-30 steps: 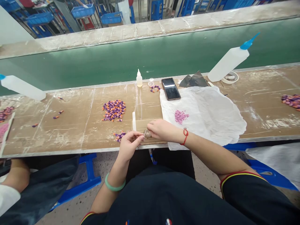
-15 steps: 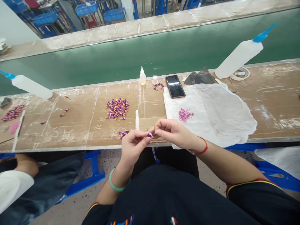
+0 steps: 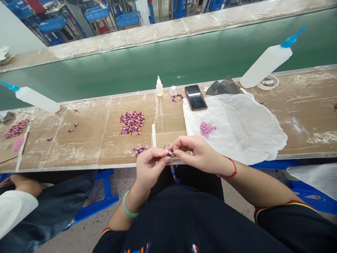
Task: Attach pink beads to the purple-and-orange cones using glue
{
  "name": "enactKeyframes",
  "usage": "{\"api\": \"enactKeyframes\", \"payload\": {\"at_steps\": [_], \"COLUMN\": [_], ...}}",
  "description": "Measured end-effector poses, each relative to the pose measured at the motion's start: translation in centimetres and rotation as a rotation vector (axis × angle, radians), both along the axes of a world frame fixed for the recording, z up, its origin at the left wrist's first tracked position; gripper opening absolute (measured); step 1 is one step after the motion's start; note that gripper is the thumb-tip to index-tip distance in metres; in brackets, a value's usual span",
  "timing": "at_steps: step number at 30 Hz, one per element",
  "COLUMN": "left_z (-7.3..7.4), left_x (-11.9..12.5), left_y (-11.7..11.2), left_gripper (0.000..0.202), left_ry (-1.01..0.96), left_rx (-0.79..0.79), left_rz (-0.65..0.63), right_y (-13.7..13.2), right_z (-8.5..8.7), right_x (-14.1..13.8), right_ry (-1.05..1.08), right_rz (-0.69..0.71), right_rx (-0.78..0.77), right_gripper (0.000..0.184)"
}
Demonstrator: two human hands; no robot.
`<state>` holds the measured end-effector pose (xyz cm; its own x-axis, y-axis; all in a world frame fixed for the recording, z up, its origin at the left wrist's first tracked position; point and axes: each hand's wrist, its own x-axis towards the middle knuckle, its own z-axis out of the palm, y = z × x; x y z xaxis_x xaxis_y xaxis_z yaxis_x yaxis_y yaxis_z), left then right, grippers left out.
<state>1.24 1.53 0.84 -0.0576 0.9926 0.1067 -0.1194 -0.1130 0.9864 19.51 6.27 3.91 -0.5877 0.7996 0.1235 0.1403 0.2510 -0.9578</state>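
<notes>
The left hand (image 3: 150, 168) and right hand (image 3: 197, 154) meet just above the bench's front edge, fingertips clamped together on a small purple-and-orange piece (image 3: 169, 153); a heap of similar pieces (image 3: 131, 122) lies beyond on the cardboard-topped bench (image 3: 86, 149); a white cloth (image 3: 231, 133) lies right, touching a smartphone (image 3: 195, 97).

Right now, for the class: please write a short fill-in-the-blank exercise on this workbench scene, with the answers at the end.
1. The jade bangle is on the ____ wrist.
2. A small purple piece sits between the ____ of the left hand and the right hand.
3. The black smartphone lies with its ____ facing up.
4. The ____ granules lie on the white sheet.

Answers: left; fingertips; screen; pink.
</notes>
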Motion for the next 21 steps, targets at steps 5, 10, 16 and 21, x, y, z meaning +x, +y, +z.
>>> {"api": "enactKeyframes", "payload": {"at_steps": [5, 10, 16, 21], "left_z": [0.2, 0.4, 0.0, -0.3], "left_x": [0.1, 0.3, 0.6, 0.6], "left_y": [-0.3, -0.5, -0.4, -0.9], "left_gripper": [0.018, 0.018, 0.024, 0.046], "left_ry": [0.013, -0.003, -0.092, -0.104], "left_rx": [0.013, 0.003, -0.013, -0.128], "left_rz": [0.011, 0.015, 0.061, 0.033], "right_y": [0.0, -0.3, -0.4, -1.0], "right_z": [0.2, 0.5, 0.8, -1.0], "right_x": [0.0, -0.1, -0.7, -0.2], "right_ry": [-0.045, -0.061, -0.097, -0.189], "right_rz": [0.012, -0.006, -0.014, -0.029], "right_rx": [0.067, 0.174, 0.319, 0.414], "right_gripper": [0.008, 0.012, 0.015, 0.012]}}
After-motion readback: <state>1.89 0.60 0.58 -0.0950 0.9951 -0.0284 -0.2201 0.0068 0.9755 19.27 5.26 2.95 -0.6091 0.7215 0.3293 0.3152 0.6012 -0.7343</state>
